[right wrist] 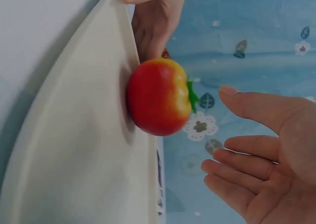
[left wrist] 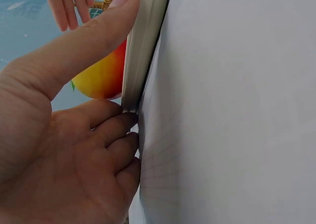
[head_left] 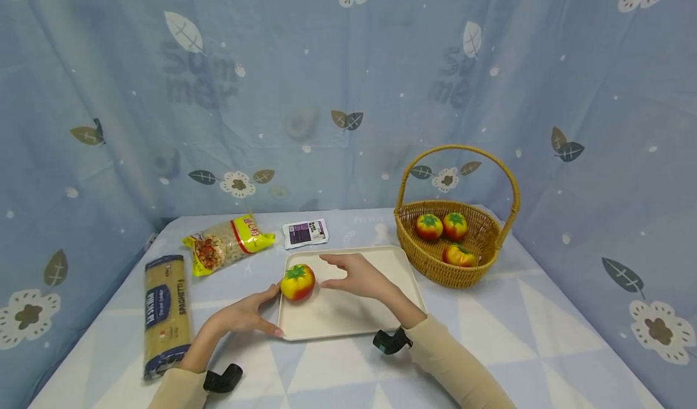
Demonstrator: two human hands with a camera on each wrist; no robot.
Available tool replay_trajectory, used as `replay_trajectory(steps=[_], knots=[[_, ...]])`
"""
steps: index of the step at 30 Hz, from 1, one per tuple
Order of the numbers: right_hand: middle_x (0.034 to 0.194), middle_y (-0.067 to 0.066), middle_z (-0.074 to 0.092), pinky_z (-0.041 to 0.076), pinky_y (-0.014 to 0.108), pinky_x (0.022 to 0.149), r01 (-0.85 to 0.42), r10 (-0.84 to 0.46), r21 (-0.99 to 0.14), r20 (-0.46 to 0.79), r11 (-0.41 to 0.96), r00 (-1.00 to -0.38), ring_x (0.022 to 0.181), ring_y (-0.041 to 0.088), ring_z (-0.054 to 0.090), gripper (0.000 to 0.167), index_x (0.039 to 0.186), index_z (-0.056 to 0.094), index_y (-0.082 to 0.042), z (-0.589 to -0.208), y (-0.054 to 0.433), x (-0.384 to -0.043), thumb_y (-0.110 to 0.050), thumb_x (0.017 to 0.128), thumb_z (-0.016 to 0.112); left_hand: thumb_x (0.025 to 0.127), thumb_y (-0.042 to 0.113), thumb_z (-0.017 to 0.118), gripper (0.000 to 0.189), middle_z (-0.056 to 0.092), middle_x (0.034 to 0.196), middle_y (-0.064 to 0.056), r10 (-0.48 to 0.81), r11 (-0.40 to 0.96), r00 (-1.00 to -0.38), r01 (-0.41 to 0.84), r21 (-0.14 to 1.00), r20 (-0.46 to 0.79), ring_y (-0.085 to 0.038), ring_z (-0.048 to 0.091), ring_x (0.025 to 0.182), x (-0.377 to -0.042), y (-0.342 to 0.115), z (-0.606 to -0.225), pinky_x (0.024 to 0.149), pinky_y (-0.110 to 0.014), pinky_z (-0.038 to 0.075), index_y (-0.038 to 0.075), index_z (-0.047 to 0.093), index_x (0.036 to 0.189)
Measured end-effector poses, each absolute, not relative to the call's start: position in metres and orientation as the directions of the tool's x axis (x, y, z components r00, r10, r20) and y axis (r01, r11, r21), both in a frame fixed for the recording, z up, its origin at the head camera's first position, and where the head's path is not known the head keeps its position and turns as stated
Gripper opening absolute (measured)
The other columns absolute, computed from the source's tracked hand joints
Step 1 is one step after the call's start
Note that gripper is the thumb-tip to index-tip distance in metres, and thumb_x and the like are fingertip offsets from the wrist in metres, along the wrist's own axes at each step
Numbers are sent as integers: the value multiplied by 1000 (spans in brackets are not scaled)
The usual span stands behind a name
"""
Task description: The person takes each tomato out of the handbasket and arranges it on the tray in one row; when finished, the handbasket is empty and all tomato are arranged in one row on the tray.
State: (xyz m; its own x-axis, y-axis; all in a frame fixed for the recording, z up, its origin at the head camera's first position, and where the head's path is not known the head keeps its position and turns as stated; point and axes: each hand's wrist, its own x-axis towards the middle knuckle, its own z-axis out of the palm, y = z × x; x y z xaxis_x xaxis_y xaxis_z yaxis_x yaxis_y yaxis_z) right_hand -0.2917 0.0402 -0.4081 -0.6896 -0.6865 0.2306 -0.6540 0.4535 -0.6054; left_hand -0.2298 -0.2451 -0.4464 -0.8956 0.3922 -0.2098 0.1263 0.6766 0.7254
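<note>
A red-and-yellow tomato (head_left: 297, 282) with a green top sits at the left end of a cream tray (head_left: 348, 318). My left hand (head_left: 243, 314) rests against the tray's left side, thumb at the near corner and fingertips by the rim close to the tomato. In the left wrist view the thumb (left wrist: 84, 43) lies along the tray edge, the other fingers bent loosely beneath. Over the tray, just right of the tomato, is my right hand (head_left: 359, 276). Its thumb and fingers are spread apart with nothing between them, as the right wrist view also shows.
A wicker basket (head_left: 435, 264) with a tall handle stands at the back right, holding three similar tomatoes (head_left: 429, 227). Left of the tray lie a spaghetti pack (head_left: 166, 318) and a yellow-ended food bag (head_left: 229, 244). Behind it is a small white-and-purple packet (head_left: 306, 233).
</note>
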Motion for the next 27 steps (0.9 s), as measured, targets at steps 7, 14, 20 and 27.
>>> replay_trajectory(steps=[7,14,20,27], knots=[[139,6,53,45,35,102,-644,-669,-605,234,468,-705,125,22,53,61,139,53,-8,-401,65,-291,-34,87,72,71,31,86,110,16,153,-31,418,662,-884,139,737,-208,-49,14,140,-229,-243,-447,113,-61,14,-8,19,149],[137,8,56,45,40,102,-666,-644,-542,271,513,-716,125,25,53,61,137,55,-7,-393,87,-299,-34,86,73,71,32,86,110,17,153,-31,412,669,-888,141,729,-206,-48,15,140,-228,-243,-448,113,-61,15,-9,20,149],[129,13,61,49,43,97,-652,-569,-502,332,569,-752,114,29,60,60,136,55,-4,-370,114,-304,-31,86,74,70,32,86,110,17,152,-32,398,671,-894,132,729,-205,-49,15,140,-228,-244,-447,113,-61,13,-9,21,148],[121,18,64,51,39,73,-560,-434,-516,354,649,-829,61,21,52,58,138,53,-5,-353,152,-310,-29,88,71,70,32,86,110,17,152,-32,396,672,-896,134,728,-201,-49,15,140,-229,-245,-447,112,-61,15,-9,20,148]])
